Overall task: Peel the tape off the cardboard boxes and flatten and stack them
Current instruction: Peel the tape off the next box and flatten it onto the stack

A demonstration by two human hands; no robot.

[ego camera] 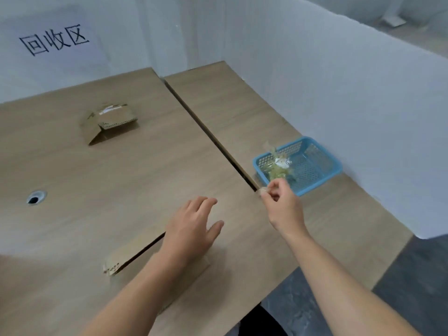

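1. White partition panels [315, 81] wall in a wood-grain table [145, 180] made of two tops with a dark gap between them. A white paper sign with black characters [54, 41] hangs at the upper left of the frame.
2. At centre right, just beyond the gap, a light-blue perforated plastic basket [324, 154] stands on the table. Inside it, against its left side, lies a crumpled wad of clear yellowish peeled tape [278, 166], part of which sticks up above the rim.
3. Both hands are bare. The right hand [282, 202] is at the basket's near left corner, its fingers curled, with thumb and forefinger pinching a small scrap of tape [263, 190].
4. The left hand [191, 229] is released, with fingers straight and spread, and it lies over the far end of a flattened brown cardboard box [126, 258] at lower centre. I cannot tell how hard it presses.
5. A second brown cardboard box, partly collapsed with its flaps folded over [109, 122], sits well apart in the upper left part of the table.
6. A round cable hole [36, 197] shows in the table at the left edge.
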